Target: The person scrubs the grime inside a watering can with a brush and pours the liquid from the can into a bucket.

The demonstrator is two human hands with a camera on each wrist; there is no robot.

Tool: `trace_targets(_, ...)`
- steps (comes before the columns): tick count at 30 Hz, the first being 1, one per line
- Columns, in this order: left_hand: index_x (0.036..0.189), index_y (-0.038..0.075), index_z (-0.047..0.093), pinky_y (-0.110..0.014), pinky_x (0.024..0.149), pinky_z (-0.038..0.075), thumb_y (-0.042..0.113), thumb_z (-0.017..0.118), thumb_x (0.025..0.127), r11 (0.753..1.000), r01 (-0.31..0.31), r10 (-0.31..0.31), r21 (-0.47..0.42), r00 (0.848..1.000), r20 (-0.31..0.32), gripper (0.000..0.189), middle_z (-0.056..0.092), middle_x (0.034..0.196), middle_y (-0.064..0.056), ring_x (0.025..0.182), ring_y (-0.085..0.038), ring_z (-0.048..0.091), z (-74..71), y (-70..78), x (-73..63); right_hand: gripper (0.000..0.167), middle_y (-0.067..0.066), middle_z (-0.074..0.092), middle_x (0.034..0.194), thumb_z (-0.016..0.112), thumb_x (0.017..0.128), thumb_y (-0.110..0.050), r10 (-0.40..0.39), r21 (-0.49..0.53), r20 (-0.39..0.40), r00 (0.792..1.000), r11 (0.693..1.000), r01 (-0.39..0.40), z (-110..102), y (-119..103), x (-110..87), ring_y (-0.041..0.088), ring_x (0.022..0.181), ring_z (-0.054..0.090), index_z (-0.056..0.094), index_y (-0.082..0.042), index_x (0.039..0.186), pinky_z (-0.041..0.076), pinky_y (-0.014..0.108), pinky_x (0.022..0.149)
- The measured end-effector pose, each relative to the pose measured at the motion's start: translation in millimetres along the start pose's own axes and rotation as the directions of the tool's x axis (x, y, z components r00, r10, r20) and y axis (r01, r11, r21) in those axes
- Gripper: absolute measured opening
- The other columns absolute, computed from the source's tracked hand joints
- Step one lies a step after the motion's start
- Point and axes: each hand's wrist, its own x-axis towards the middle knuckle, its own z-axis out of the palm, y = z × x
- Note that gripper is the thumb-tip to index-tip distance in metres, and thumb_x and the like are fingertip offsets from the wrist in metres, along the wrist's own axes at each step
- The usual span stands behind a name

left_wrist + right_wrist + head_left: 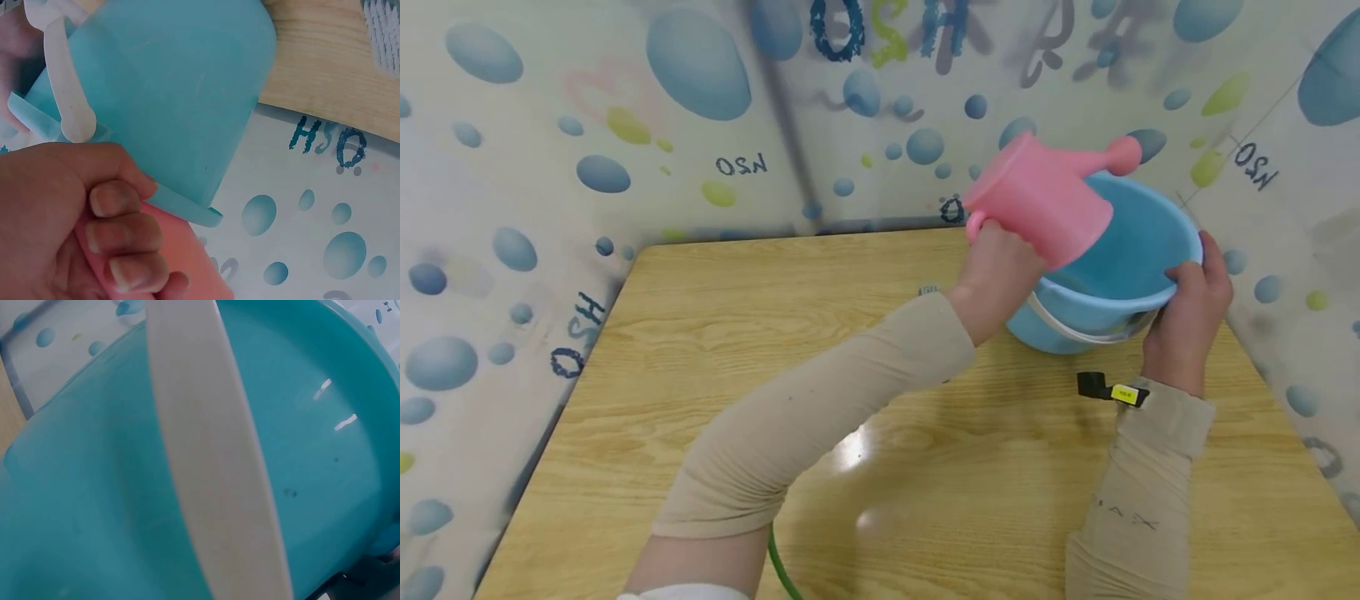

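Observation:
My left hand [1000, 271] grips a pink watering can [1041, 200] by its handle, fingers curled in the left wrist view. The can is tilted over the left rim of a light blue bucket [1150, 242], its round spout head pointing right above the far rim. On the bucket's right side, my right hand [1191, 317] holds the rim with fingers and thumb. A white bail handle [1075, 335] hangs along the bucket's near side. In the right wrist view, that handle crosses close in front of the blue wall.
The wooden table [737, 350] meets spotted walls [715, 142] at the back and sides. A green tube [782, 571] lies at the near edge, partly behind the left arm. White bristles [382, 34] show on the table in the left wrist view.

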Motion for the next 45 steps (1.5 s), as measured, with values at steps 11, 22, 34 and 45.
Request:
trace_targets(11, 0.074, 0.019, 0.047, -0.031, 0.057, 0.032, 0.005, 0.034, 0.081, 0.997, 0.008, -0.014, -0.080, 0.998, -0.063, 0.021, 0.043, 0.062, 0.007, 0.057, -0.013, 0.042, 8.3, 1.5, -6.0, 0.048, -0.004, 0.039, 0.133, 0.043, 0.083, -0.005, 0.005, -0.006, 0.008, 1.000, 1.000, -0.005, 0, 2, 1.7, 0.015, 0.122, 0.030, 0.048, -0.022, 0.128, 0.024, 0.033, 0.102)
trace_targets(22, 0.070, 0.021, 0.049, -0.029, 0.055, 0.032, 0.013, 0.042, 0.082, 0.992, 0.024, -0.038, -0.127, 0.993, -0.114, 0.016, 0.043, 0.058, 0.007, 0.054, -0.012, 0.041, 15.1, 2.8, -10.0, 0.049, -0.004, 0.037, 0.134, 0.039, 0.084, -0.004, 0.006, -0.013, 0.002, 1.000, 1.000, -0.006, 0, 2, 1.9, 0.014, 0.123, 0.028, 0.046, -0.022, 0.129, 0.020, 0.031, 0.103)
trace_targets(34, 0.069, 0.025, 0.057, -0.027, 0.051, 0.028, 0.018, 0.041, 0.090, 0.956, 0.111, -0.169, -0.272, 0.965, -0.199, 0.027, 0.047, 0.054, 0.009, 0.051, -0.010, 0.042, 30.0, -3.2, -14.1, 0.050, -0.005, 0.034, 0.135, 0.038, 0.085, -0.003, 0.014, -0.006, -0.005, 1.000, 1.000, -0.014, 1, 0, 1.5, 0.013, 0.124, 0.027, 0.045, -0.022, 0.130, 0.021, 0.030, 0.103)
trace_targets(45, 0.058, 0.020, 0.047, -0.025, 0.045, 0.027, 0.028, 0.033, 0.094, 0.920, 0.137, -0.240, -0.367, 0.937, -0.252, 0.039, 0.042, 0.049, 0.006, 0.045, -0.012, 0.038, 34.4, -5.6, -19.5, 0.049, -0.003, 0.035, 0.135, 0.039, 0.085, -0.003, -0.001, 0.007, 0.000, 1.000, 1.000, 0.001, 0, 0, -0.1, 0.013, 0.124, 0.028, 0.046, -0.021, 0.130, 0.020, 0.030, 0.103)
